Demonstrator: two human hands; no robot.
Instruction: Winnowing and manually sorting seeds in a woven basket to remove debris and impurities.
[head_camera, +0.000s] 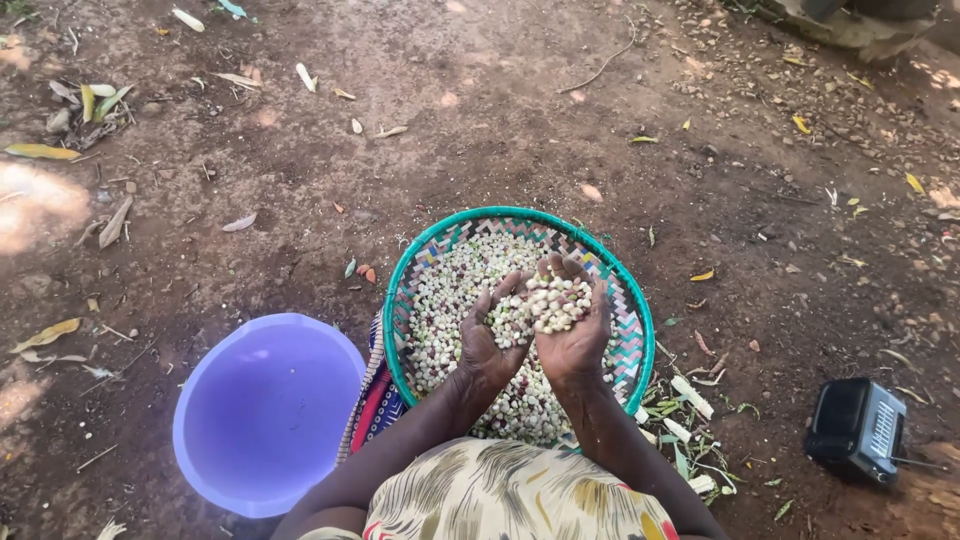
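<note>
Woven basket (620, 300) with smooth green rim; glossy purple plastic basin (265, 410); matt pale beans (470, 280); rough bare dirt ground (500, 120); printed cloth (375, 400).

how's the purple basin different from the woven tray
The purple basin is plain plastic and holds nothing; the woven tray is patterned, green-rimmed and full of pale beans. The basin sits on the dirt; the tray is under both hands. Both are round.

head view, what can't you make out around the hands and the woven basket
- Basket floor: head view, covered by the beans.
- Near rim: hidden by forearms and patterned dress.
- Palms of left hand and right hand: covered by scooped beans.
- Purple basin contents: nothing discernible.
</note>
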